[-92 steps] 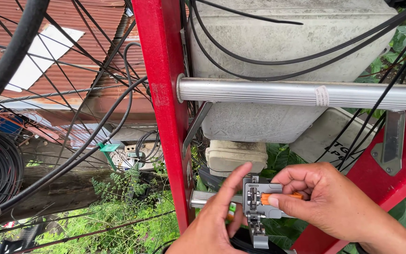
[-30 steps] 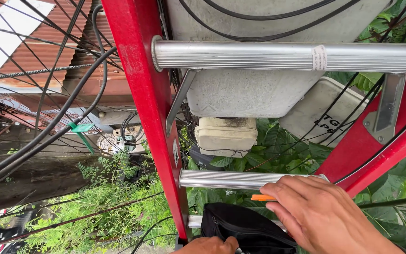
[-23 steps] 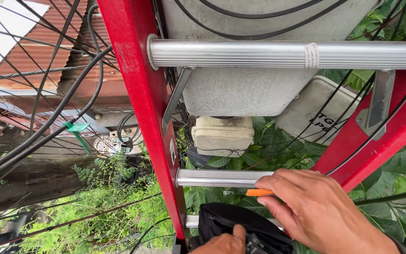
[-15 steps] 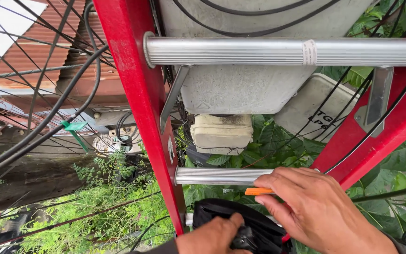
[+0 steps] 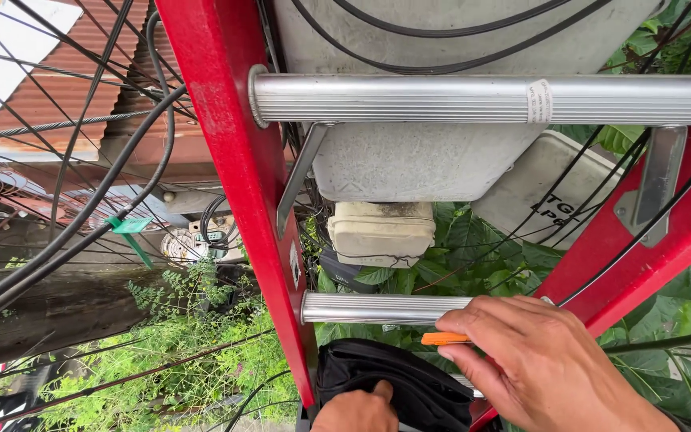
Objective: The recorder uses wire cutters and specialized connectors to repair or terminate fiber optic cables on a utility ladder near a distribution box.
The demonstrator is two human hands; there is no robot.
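While closed, right grip [image 5: 541, 364] around orange tool [image 5: 444, 338]

Soft, even daylight — bright, with no hard shadows. The ladder rungs [image 5: 489, 99] shine a little. Everything looks sharp, though the right hand [image 5: 541, 368] is slightly blurry — lines bend near the edges.

Outdoor utility site: ladder [image 5: 237, 200], cables [image 5: 81, 216]

— What carries the things here?
— A red ladder [image 5: 241, 200] with ribbed metal rungs [image 5: 473, 99]; the lower rung [image 5: 377, 307] runs behind a hand.
— Anything on it?
— A black bag [image 5: 397, 380] hangs at the rail's foot.
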